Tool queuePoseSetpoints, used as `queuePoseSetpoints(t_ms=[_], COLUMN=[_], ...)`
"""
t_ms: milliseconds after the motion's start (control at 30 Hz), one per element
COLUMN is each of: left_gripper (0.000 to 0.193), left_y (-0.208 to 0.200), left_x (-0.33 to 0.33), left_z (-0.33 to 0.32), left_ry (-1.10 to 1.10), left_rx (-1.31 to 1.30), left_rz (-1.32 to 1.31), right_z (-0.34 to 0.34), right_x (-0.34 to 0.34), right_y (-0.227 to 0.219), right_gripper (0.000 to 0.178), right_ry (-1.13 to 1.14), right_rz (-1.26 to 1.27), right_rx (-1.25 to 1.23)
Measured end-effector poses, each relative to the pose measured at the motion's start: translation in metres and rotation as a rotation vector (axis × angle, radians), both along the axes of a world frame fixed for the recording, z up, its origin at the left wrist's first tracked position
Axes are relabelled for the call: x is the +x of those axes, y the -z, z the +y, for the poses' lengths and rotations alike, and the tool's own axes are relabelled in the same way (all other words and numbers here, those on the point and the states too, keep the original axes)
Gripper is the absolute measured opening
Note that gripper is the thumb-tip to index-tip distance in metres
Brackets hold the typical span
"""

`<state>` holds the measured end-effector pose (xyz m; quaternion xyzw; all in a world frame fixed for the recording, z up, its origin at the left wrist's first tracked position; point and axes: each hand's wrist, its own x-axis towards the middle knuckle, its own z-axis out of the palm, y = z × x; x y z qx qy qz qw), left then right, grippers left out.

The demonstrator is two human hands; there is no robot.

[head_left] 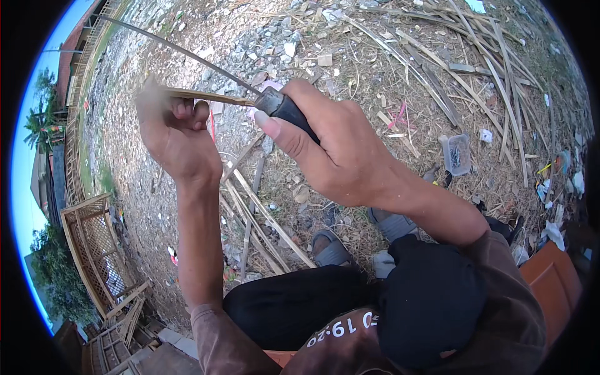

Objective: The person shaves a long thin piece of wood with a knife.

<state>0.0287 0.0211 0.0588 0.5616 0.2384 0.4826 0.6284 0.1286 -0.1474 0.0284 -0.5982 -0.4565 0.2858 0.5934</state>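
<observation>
My right hand (340,147) is wrapped round the black handle of a long knife (181,52), thumb laid along the grip. Its narrow blade stretches away to the upper left, seen nearly edge-on. A thin bamboo strip (215,97) runs below the blade, one end close to the metal collar of the handle. My left hand (187,150) holds that strip, fingers curled around its other end. Blur covers the top of this hand and the strip's end there. Whether the blade touches the strip I cannot tell.
Chips and stones litter the ground. Long bamboo strips (494,69) lie at the far right, others (265,219) by my feet. A clear plastic box (456,155) with small dark pieces sits to the right. A woven bamboo frame (97,250) stands left, an orange-brown chair (550,281) right.
</observation>
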Motion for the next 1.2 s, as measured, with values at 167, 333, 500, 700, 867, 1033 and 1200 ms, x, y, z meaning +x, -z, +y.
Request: queuePoseSetpoints(t_ms=[167, 333, 500, 700, 867, 1033, 1200], left_gripper=[0.027, 0.027, 0.027, 0.029, 0.023, 0.022, 0.021], left_y=[-0.003, 0.001, -0.005, -0.001, -0.001, 0.000, -0.004], left_x=[0.000, -0.007, 0.000, -0.004, -0.005, -0.009, -0.001], left_z=[-0.006, -0.002, -0.004, -0.001, -0.006, -0.010, -0.008], left_ry=[-0.011, 0.002, 0.003, -0.005, 0.033, -0.011, 0.089], left_rx=[0.038, -0.014, -0.013, 0.005, -0.003, -0.033, 0.019], left_rz=[-0.009, -0.015, -0.006, 0.017, -0.024, 0.032, -0.008], right_z=[-0.001, 0.005, 0.001, -0.005, -0.011, -0.009, -0.008], right_x=[0.002, 0.004, 0.006, 0.004, 0.008, -0.001, 0.007], right_y=[0.103, 0.113, 0.104, -0.002, 0.146, 0.129, 0.103], right_gripper=[0.029, 0.033, 0.036, 0.029, 0.028, 0.029, 0.033], right_ry=[-0.002, 0.036, 0.001, -0.040, 0.073, 0.018, 0.009], right_rz=[-0.213, -0.166, -0.076, 0.033, -0.273, -0.146, 0.034], right_rx=[-0.442, -0.398, -0.387, 0.096, -0.406, -0.506, -0.563])
